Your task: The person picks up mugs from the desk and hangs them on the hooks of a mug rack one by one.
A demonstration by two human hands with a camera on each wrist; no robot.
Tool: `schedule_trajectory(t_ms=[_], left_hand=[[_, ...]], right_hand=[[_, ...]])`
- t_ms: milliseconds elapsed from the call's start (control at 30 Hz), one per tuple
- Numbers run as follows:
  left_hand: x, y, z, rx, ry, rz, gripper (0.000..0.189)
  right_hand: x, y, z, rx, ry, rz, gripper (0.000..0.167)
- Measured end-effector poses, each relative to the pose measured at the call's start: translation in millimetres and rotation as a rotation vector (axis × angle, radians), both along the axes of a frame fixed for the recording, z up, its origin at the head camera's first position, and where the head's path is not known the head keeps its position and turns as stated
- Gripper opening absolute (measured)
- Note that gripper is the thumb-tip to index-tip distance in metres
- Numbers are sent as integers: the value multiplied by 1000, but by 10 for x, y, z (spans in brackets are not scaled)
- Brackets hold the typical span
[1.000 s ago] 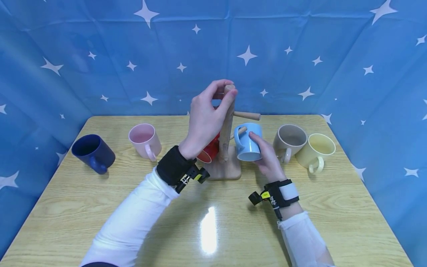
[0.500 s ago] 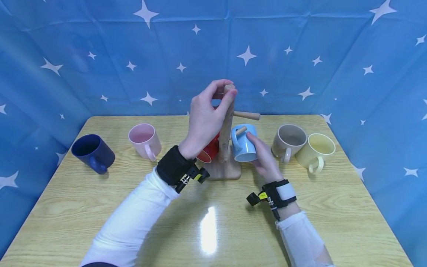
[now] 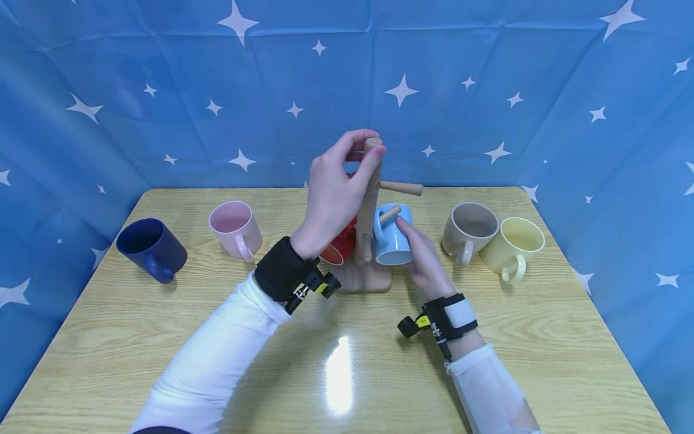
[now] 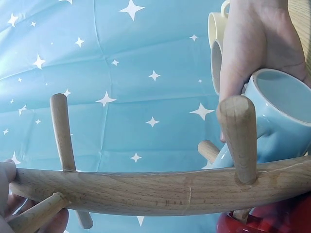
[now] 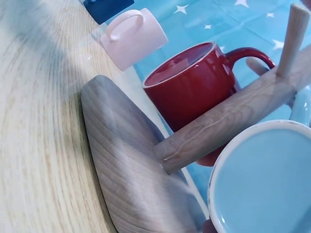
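Mug stand [image 3: 365, 226] with two hands at work, as I follow it from a distance. The left hand [image 3: 337, 184] pinches the top of the stand's post between thumb and fingers. The right hand [image 3: 427, 256] grips the light-blue mug [image 3: 398, 246], thumb on its wall, other fingers mostly hidden. The mug lies just right of the post, tilted mouth-down, and a lower peg [image 3: 391, 214] appears to pass through its handle.

I judge the chief risk to be an early release: if the handle is not seated well along the peg, the mug could slide off. A hard sideways push might rock the stand should the left hand loosen.

The upper peg [image 3: 401, 188] overhangs the mug, limiting lift; a forward-pointing peg [image 4: 239, 138] stands near it. The red mug [image 3: 341, 244] hangs left of the post, partly behind the left arm. Farther left are the pink mug [image 3: 235, 229] and navy mug [image 3: 154, 248]; to the right, the grey mug [image 3: 470, 232] and yellow mug [image 3: 509, 250].
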State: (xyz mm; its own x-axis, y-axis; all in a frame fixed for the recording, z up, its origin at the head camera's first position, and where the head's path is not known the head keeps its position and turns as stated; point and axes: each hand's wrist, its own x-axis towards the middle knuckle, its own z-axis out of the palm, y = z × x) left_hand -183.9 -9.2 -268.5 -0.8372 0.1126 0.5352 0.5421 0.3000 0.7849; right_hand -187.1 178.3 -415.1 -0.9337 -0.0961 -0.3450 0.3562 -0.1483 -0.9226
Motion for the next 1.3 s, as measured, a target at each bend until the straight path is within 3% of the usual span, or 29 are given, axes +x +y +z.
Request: schedule_trajectory(t_ms=[500, 733, 1300], left_hand=[[3, 8, -1, -5, 1, -3, 34], [-1, 7, 5, -4, 9, -3, 34], [-1, 5, -1, -9, 3, 6, 34]], right_hand=[[30, -46, -36, 9, 54, 26, 69], [35, -48, -47, 73, 99, 17, 66], [34, -54, -45, 69, 128, 19, 70]])
